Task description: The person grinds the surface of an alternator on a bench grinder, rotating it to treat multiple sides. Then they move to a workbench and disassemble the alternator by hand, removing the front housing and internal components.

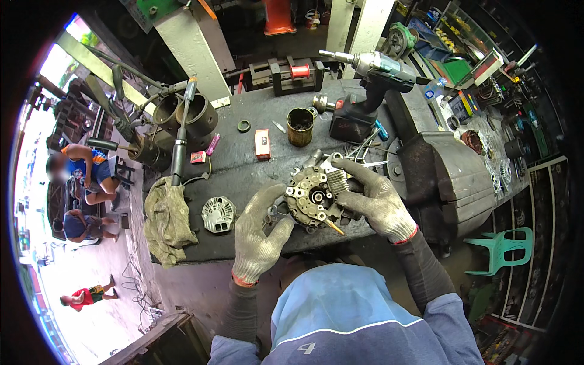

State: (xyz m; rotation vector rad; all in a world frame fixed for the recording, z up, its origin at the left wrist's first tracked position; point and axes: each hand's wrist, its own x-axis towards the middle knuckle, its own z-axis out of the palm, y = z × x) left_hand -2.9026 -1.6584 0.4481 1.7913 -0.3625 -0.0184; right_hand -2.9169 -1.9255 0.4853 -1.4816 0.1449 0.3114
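Between my gloved hands, at the front edge of the bench, is an alternator (307, 201), its open back with terminals and a round centre facing up. My left hand (258, 234) closes round its left side, fingers and thumb at a small grey metal part (275, 214) there; whether that part is fixed to the alternator I cannot tell. Fingers and thumb of my right hand (380, 201) grip the finned metal heat sink (339, 181) on its right side. A thin brownish rod (334, 227) sticks out toward me. The slotted round cover (219, 215) lies left of my left hand.
Behind the alternator stand an open grimy can (300, 128), a small red-and-white box (262, 144) and a cordless impact wrench (365, 91). A rag (167, 222) hangs over the left edge near metal cylinders (199, 115). A large dark housing (453, 176) takes up the right side.
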